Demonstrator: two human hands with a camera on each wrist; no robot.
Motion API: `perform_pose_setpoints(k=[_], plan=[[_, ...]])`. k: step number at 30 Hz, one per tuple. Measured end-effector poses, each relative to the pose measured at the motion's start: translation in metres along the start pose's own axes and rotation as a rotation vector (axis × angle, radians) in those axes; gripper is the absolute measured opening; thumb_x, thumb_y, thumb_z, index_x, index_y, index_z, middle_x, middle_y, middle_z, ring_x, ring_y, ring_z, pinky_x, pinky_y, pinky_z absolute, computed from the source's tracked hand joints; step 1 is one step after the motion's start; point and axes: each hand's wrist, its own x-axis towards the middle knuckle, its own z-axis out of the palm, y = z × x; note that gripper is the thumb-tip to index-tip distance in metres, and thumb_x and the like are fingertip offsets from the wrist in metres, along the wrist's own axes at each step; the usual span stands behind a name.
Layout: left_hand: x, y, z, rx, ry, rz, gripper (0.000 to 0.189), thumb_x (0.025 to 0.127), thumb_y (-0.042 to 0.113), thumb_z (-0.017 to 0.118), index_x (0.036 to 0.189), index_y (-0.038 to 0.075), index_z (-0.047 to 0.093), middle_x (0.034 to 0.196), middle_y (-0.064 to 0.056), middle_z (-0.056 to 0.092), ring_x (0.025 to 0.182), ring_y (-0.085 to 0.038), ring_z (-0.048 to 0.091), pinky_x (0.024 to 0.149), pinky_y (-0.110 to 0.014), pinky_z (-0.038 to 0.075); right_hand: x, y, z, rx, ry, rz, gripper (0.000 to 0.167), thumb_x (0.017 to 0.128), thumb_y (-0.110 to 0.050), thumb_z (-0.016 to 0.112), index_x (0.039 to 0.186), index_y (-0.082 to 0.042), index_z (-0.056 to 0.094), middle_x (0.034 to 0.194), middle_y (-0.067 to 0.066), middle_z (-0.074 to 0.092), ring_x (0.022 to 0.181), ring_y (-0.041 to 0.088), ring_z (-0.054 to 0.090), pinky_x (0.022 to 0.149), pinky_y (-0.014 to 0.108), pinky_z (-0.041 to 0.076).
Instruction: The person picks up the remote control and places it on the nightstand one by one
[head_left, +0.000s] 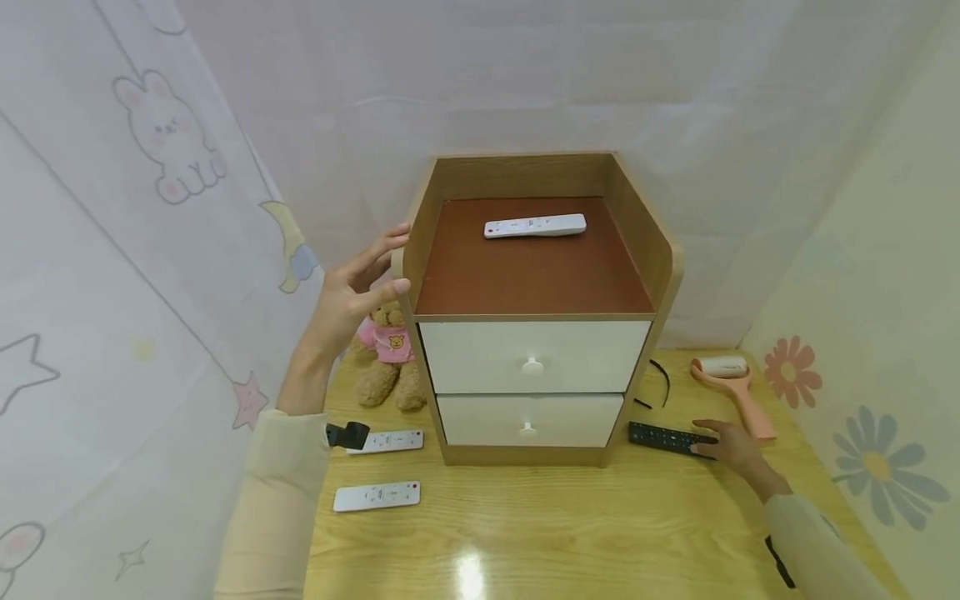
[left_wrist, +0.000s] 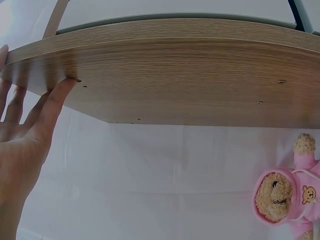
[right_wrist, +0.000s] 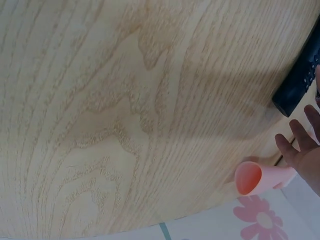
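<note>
A small wooden cabinet (head_left: pixel 536 457) with two closed white drawers stands on the table. My left hand (head_left: pixel 348 292) rests on its left side panel (left_wrist: pixel 170 70), the fingers nearly straight. A black remote (head_left: pixel 662 437) lies to the right of the cabinet. Over that remote's right end is my right hand (head_left: pixel 731 450); the thumb appears to touch it, while the spread fingers (right_wrist: pixel 301 136) stay off it in the right wrist view. On the cabinet's brown top lies a white remote (head_left: pixel 535 226).
Two more white remotes, an upper one (head_left: pixel 393 442) and a lower one (head_left: pixel 377 497), lie left of the cabinet. Behind them sits a teddy bear (head_left: pixel 392 346) in pink. A lint roller (head_left: pixel 738 396) and a thin black strip (head_left: pixel 663 383) lie at right. Patterned curtains surround the table (head_left: pixel 480 525).
</note>
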Motion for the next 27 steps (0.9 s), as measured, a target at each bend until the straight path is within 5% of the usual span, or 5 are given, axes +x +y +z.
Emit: perform_pose_setpoints(k=[2,5,13,27], plan=[[0.001,-0.003,0.0,-0.011,-0.001,0.002,0.05,0.09,-0.006,0.062,0.138,0.001,0.05,0.151,-0.006,0.039,0.141,-0.02,0.031,0.118,-0.038,0.025,-0.001,0.001,0.003,0.001,-0.009,0.008,0.054,0.081,-0.02,0.077,0.121,0.012,0.058,0.115,0.037,0.058,0.083,0.042,0.062,0.071,0.049,0.055],[0.001,-0.004,0.001,-0.022,-0.003,0.001,0.05,0.089,-0.007,0.062,0.138,0.0,0.05,0.151,-0.007,0.039,0.141,-0.021,0.031,0.118,-0.038,0.026,-0.004,-0.001,0.009,-0.006,-0.03,0.054,0.05,0.081,-0.015,0.077,0.12,0.011,0.059,0.117,0.037,0.057,0.106,0.057,0.052,0.085,0.064,0.047],[0.0,-0.001,0.003,-0.023,-0.008,0.01,0.049,0.09,-0.006,0.062,0.137,-0.002,0.049,0.152,-0.008,0.038,0.141,-0.021,0.032,0.118,-0.044,0.023,-0.006,-0.001,0.016,-0.057,-0.042,0.08,0.049,0.077,-0.011,0.079,0.118,0.009,0.061,0.118,0.037,0.056,0.106,0.056,0.052,0.085,0.065,0.047],[-0.003,0.002,0.0,0.002,0.003,-0.016,0.05,0.09,-0.004,0.061,0.138,0.0,0.049,0.152,-0.004,0.039,0.14,-0.019,0.033,0.117,-0.036,0.026,-0.014,-0.003,0.026,-0.097,0.018,0.023,0.047,0.076,0.0,0.077,0.119,0.01,0.061,0.114,0.035,0.059,0.099,0.051,0.059,0.081,0.06,0.051]])
